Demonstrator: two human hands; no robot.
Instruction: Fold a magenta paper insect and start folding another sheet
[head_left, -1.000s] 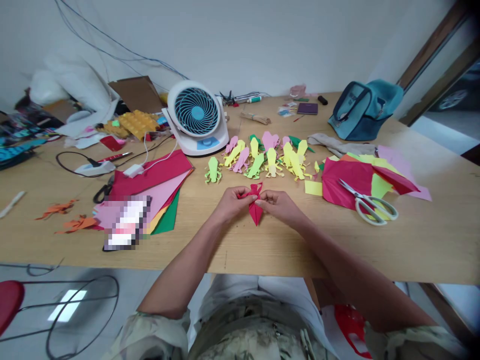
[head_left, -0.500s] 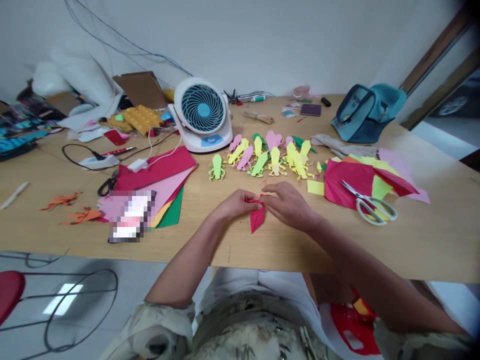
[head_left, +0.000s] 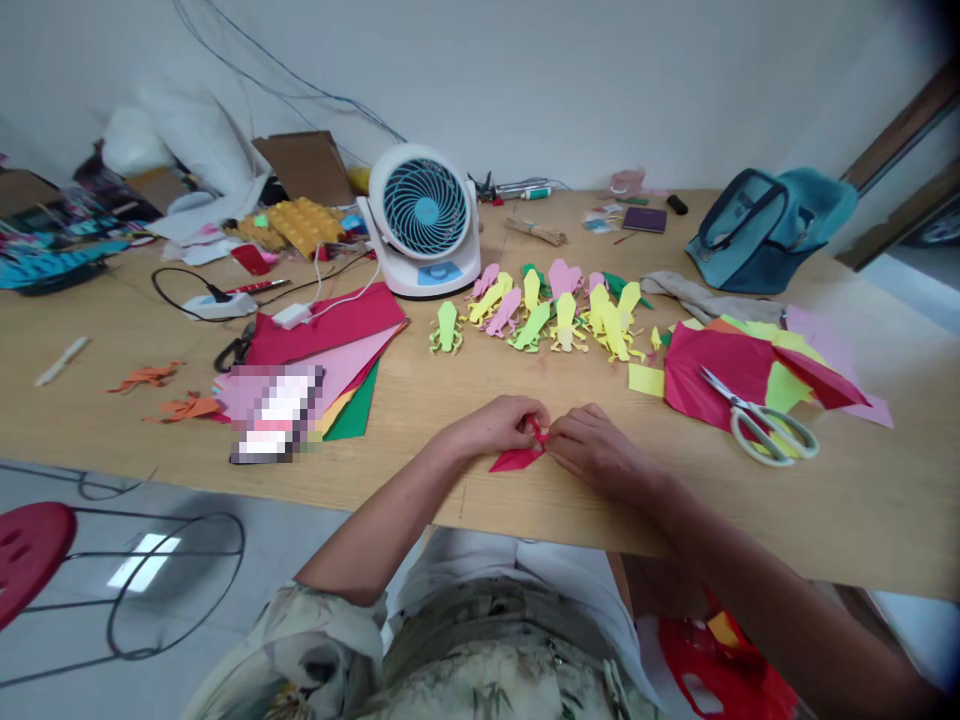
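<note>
Between my hands is a folded red paper (head_left: 517, 459), its pointed end angled down to the left just over the table. My left hand (head_left: 507, 424) is closed on its upper part, with a narrow red strip curling up by the fingertips. From the right, my right hand (head_left: 600, 446) pinches the paper's other side; its fingers are pressed together and partly hide the folds. Beyond my hands stand several folded paper frogs (head_left: 566, 322) in yellow, green and pink. Two orange paper figures (head_left: 187, 407) lie far to the left.
White-handled scissors (head_left: 757, 420) rest on coloured paper sheets (head_left: 712, 365) at the right. A small fan (head_left: 424, 215) stands behind. To the left are more sheets (head_left: 352, 330), a blurred phone (head_left: 279, 415) and a power strip (head_left: 219, 306). A teal bag (head_left: 772, 230) sits at the back right.
The red paper has turned so its point now aims left instead of down. My hands have come slightly lower and closer to me, and my right fingers have closed in. The view has shifted left.
</note>
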